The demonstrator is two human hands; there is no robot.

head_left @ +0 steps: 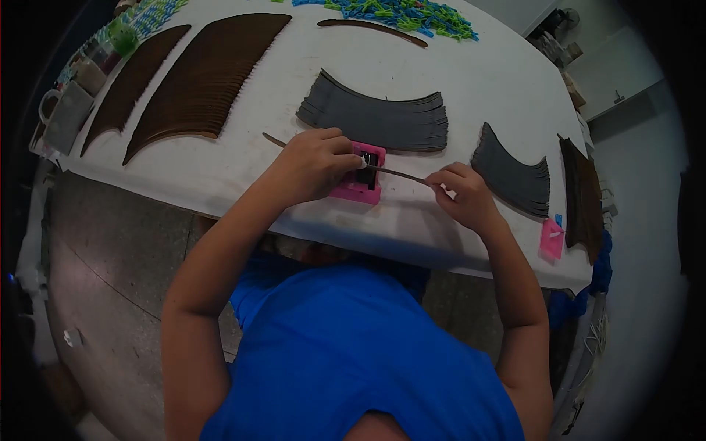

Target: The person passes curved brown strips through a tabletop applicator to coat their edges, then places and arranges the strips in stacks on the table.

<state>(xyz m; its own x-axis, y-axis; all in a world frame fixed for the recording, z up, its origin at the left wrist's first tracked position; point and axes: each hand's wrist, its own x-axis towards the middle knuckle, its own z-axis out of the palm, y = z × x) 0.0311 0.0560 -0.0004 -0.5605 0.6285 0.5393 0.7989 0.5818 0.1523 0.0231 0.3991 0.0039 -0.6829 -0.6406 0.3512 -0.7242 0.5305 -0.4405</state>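
Observation:
My right hand (463,192) pinches the right end of a thin, curved brownish strip (401,174). The strip runs left across a pink holder (358,192) with a black insert, near the table's front edge. Over the holder, my left hand (312,165) has its fingers closed on a small white piece (362,161) pressed at the strip; what the piece is, I cannot make out. Left of that hand a thin brown tip sticks out, seemingly the same strip, its middle hidden by the hand. Just beyond the holder lies a fanned row of dark grey strips (375,114).
More grey strips (511,173) lie to the right, beside a pink piece (551,239) and brown strips (581,195). Fanned brown strips (209,77) cover the left. A single brown strip (373,31) and green and blue clips (412,15) lie at the back. A grey mug (68,117) stands at the left edge.

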